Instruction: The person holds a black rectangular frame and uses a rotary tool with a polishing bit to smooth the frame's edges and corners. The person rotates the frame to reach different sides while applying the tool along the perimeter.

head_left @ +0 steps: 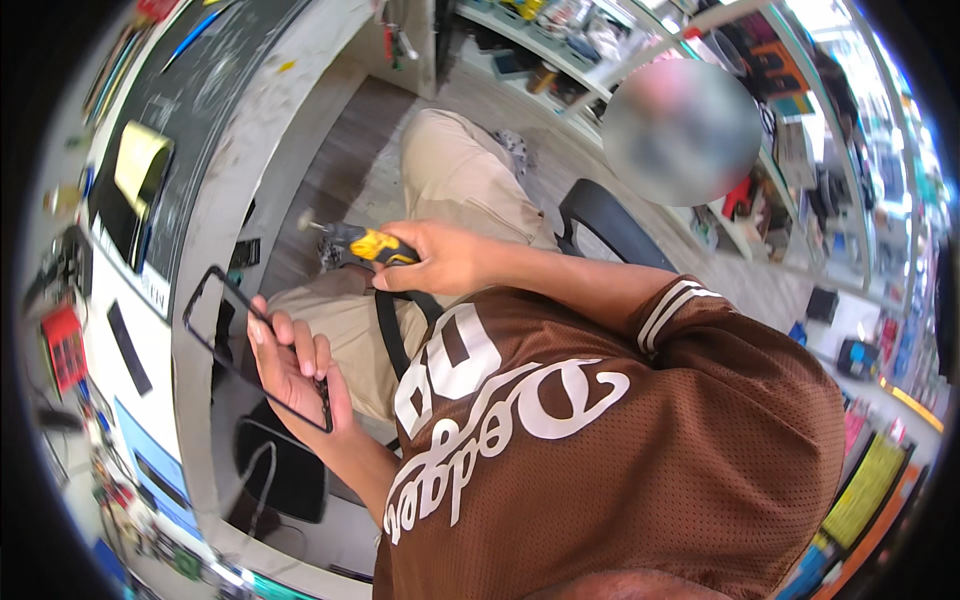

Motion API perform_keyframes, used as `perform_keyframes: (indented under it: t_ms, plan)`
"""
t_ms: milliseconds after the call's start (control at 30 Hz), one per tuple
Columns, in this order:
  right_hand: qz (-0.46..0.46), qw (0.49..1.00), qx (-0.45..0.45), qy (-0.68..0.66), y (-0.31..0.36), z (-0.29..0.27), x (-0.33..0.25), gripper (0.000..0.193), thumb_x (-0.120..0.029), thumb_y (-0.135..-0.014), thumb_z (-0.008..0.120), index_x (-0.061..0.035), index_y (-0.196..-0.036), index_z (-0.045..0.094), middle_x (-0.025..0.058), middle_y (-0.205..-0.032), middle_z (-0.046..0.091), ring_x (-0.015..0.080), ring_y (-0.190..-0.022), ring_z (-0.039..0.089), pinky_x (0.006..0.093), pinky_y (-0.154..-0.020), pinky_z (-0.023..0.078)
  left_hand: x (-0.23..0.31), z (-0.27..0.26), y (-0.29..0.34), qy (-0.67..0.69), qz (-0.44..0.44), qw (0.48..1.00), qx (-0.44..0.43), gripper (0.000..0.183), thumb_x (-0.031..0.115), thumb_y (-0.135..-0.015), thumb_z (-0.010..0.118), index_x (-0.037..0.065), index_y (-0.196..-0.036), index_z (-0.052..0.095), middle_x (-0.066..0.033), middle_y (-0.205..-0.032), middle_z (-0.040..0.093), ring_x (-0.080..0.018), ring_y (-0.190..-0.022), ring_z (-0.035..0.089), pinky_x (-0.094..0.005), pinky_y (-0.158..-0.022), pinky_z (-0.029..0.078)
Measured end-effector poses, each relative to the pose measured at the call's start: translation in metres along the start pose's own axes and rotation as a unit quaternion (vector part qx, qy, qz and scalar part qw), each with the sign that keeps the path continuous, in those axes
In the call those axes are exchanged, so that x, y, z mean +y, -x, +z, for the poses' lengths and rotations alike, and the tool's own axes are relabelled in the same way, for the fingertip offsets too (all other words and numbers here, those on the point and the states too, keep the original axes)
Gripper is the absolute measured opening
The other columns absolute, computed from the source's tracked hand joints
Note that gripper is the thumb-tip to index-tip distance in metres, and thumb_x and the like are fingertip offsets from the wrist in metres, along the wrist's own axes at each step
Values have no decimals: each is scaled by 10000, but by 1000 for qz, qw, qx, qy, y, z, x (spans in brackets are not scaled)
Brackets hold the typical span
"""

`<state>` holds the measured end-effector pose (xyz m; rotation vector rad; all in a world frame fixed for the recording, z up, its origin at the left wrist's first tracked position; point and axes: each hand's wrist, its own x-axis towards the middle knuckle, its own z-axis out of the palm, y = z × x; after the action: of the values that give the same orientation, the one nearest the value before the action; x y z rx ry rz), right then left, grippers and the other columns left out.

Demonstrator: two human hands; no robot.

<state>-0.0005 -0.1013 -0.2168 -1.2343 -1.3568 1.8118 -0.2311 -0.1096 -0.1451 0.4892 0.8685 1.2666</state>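
Note:
My right hand (428,256) is wrapped round a yellow-and-black hand-held rotary tool (372,245). A small round tip stands at the tool's far end, pointing away from my hand toward the bench. Lower down, my left hand (300,372) grips a thin black rectangular frame (238,368), which looks like a phone frame or screen border. The frame is tilted and open in its middle, with the bench edge showing through. Its near end rests against my palm, under curled fingers. The tool's tip and the frame are apart. Both hands are above my lap.
A bench (185,400) runs along the left side, bearing a dark mat (205,100), a yellow sheet (140,170), a dark flat panel (128,347) and a red box (65,345). A black chair (610,225) stands beyond my right arm, before stocked shelves (800,150).

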Motion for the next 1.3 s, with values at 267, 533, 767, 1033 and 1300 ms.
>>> perform_keyframes:
  t_ms: [267,533,767,1033,1300]
  plan:
    - [-79,980,-28,-180,9,-26,5,677,-24,-925,625,-100,-1526,322,33,-1114,584,129,-972,557,290,-901,452,-1,22,-39,-9,-41,997,-62,335,221,-1109,485,22,-1375,530,-1,-909,485,-49,-595,342,-207,-492,299]
    - [-73,949,38,-305,42,-66,23,845,42,-864,624,-164,-1591,245,29,-1051,582,128,-956,585,283,-830,481,-29,61,-66,-46,-92,991,-82,295,278,-1087,529,82,-1294,608,35,-869,523,-35,-557,384,-200,-460,312]
    - [-96,944,148,-278,91,-104,9,885,100,-835,552,-176,-1610,226,12,-1088,537,117,-968,540,262,-875,437,-64,136,-99,28,-145,968,-201,296,266,-1074,553,57,-1281,575,0,-879,566,-43,-545,422,-200,-484,324]
    - [-151,907,191,-343,138,-110,6,916,75,-792,596,-170,-1599,239,51,-1112,544,174,-1040,571,305,-884,438,-63,189,-109,59,-111,952,-281,307,276,-1056,581,46,-1260,586,6,-876,545,-46,-540,411,-218,-494,311]
    - [-114,924,183,-316,136,-100,15,925,96,-804,566,-174,-1618,219,31,-1108,549,148,-1011,566,270,-860,439,-48,169,-98,66,-76,970,-223,312,278,-1054,589,65,-1282,577,29,-871,524,-32,-551,388,-202,-477,295]
